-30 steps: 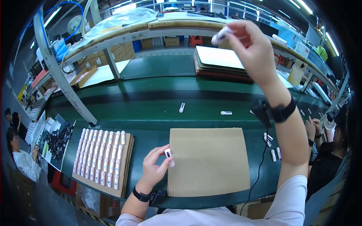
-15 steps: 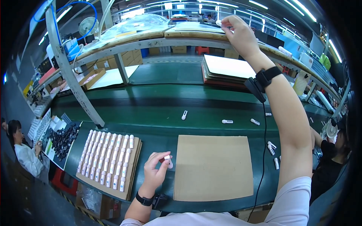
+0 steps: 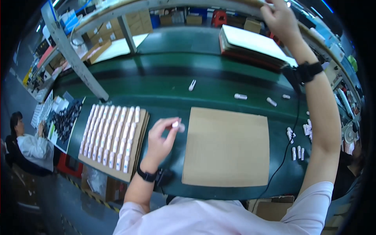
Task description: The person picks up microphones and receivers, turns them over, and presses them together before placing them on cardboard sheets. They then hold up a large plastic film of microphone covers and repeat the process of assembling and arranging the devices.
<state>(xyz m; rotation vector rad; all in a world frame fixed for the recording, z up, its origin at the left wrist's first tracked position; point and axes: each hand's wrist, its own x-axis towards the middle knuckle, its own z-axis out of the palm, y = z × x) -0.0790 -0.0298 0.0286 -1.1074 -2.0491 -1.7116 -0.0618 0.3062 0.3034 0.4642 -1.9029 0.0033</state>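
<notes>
My left hand [image 3: 159, 138] is raised over the green bench, thumb and fingers pinched on a small white-and-pink plastic piece [image 3: 178, 125]. To its left lies a cardboard sheet [image 3: 141, 137] bearing rows of white-and-pink plastic pieces [image 3: 111, 137]. On its right is a bare brown cardboard sheet [image 3: 227, 150]. My right hand [image 3: 282, 22] reaches far forward to the edge of the raised shelf [image 3: 164, 4]. Its fingertips blur and run out at the top of the view, so what they hold is hidden.
Loose white pieces [image 3: 240, 96] are scattered on the green conveyor, with more [image 3: 298, 153] beside my right forearm. A stack of white sheets [image 3: 254, 43] lies beyond. A metal post [image 3: 74, 55] rises at left. A black cable [image 3: 288, 150] hangs from my right wrist. Co-workers [image 3: 33, 145] sit at both sides.
The view has tilted down, shifting the bench upward in the picture. My right hand, earlier pinching a small white piece above the shelf, is now farther right. My left hand keeps its piece.
</notes>
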